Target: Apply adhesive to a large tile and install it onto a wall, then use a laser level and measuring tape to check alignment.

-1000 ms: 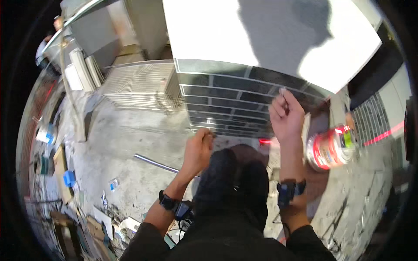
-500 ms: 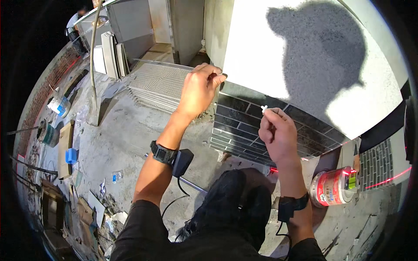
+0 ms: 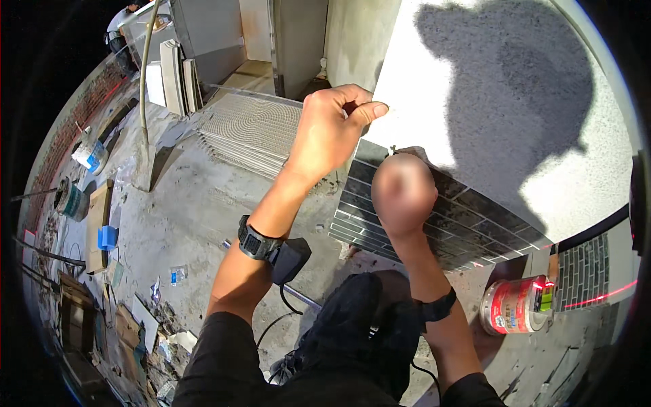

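Note:
My left hand (image 3: pixel 332 129) is at the lower left edge of a large pale slab (image 3: pixel 413 95), thumb and fingers pinched together over it. What sits between those fingertips, if anything, is too small to make out. Close below, my right hand (image 3: pixel 405 193) is closed and raised to the seam between the slab and the dark brick-pattern wall tiles (image 3: pixel 461 217). Its fingertips are turned away from me and mostly hidden. A speck of the small white tile spacer (image 3: pixel 392 148) seems to show just beyond them.
A red-labelled bucket (image 3: pixel 512 306) with a laser level (image 3: pixel 544 295) stands at right. Left lie a ridged, mortar-combed tile (image 3: pixel 251 122), an upright pole (image 3: pixel 145 88), buckets (image 3: pixel 90 156), a blue plastic piece (image 3: pixel 107 237) and rubble (image 3: pixel 163 346). Another person (image 3: pixel 121 41) works far left.
My right hand has moved left and up to the seam, carrying the white spacer, which is now mostly hidden. My left hand has shifted slightly right, its thumb now over the slab.

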Demonstrator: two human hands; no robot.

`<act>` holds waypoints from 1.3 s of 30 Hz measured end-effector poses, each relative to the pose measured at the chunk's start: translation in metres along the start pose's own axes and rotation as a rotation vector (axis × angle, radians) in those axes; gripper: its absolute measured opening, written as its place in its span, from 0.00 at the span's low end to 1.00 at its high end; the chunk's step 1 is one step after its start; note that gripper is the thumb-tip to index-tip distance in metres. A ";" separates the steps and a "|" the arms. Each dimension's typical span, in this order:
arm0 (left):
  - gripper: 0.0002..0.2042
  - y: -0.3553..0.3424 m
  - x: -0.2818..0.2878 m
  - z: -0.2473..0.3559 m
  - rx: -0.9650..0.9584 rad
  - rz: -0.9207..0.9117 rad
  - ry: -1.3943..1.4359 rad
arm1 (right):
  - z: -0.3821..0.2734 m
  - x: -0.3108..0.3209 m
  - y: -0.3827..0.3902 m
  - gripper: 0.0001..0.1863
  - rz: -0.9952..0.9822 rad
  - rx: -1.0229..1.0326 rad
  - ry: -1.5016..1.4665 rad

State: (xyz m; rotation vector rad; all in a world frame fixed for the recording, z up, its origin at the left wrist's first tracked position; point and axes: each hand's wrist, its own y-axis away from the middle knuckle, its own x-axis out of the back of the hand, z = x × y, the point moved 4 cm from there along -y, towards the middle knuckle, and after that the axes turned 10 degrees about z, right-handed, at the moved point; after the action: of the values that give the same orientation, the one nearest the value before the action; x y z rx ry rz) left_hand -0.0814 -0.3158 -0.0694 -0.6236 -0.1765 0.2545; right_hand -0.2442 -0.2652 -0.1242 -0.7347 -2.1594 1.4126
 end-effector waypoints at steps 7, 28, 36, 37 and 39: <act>0.09 0.000 -0.008 -0.007 0.046 0.036 0.151 | 0.006 -0.008 0.005 0.08 0.009 0.047 0.104; 0.08 -0.003 -0.008 -0.003 0.024 0.104 0.177 | 0.005 -0.014 0.005 0.07 0.032 0.091 0.171; 0.08 -0.003 -0.008 -0.002 0.040 0.099 0.177 | 0.000 -0.020 0.003 0.09 0.010 0.127 0.134; 0.08 -0.003 -0.008 -0.002 0.039 0.104 0.173 | 0.000 -0.020 0.003 0.10 0.012 0.126 0.141; 0.08 -0.003 -0.008 -0.001 0.038 0.110 0.169 | -0.001 -0.021 0.003 0.10 0.013 0.125 0.148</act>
State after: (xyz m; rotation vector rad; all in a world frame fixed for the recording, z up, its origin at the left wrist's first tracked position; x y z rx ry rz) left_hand -0.0878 -0.3209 -0.0690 -0.6152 0.0252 0.3094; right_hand -0.2273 -0.2774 -0.1285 -0.7825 -1.9388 1.4377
